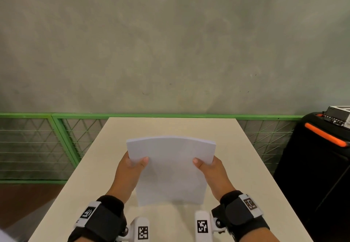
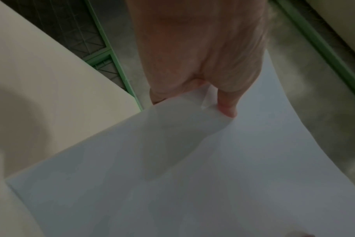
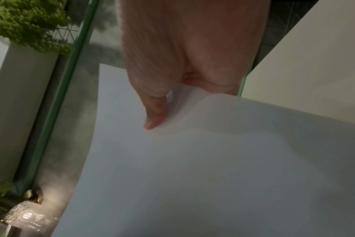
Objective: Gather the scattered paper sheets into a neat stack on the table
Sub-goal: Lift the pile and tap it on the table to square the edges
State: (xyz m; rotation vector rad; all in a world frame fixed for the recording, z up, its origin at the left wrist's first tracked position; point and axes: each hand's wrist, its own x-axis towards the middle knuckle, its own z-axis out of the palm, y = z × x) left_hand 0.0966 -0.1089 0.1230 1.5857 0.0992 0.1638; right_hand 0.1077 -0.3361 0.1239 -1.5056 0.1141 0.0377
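Paper (image 1: 170,169): white sheets gathered in one stack, held upright on its lower edge on the table (image 1: 246,166), top bowed slightly, edges nearly even.
Left hand (image 1: 130,173): grips the stack's left edge, thumb on the near face, fingers behind.
Right hand (image 1: 210,171): grips the right edge the same way, thumb in front.
Wrists: black straps with white blocks bearing black-and-white square markers.
Table: beige, bare around the stack.
Fence (image 1: 62,135): green frame with wire mesh, beyond the table.
Wall: grey concrete behind.
Case (image 1: 312,166): black with an orange handle, right of the table.
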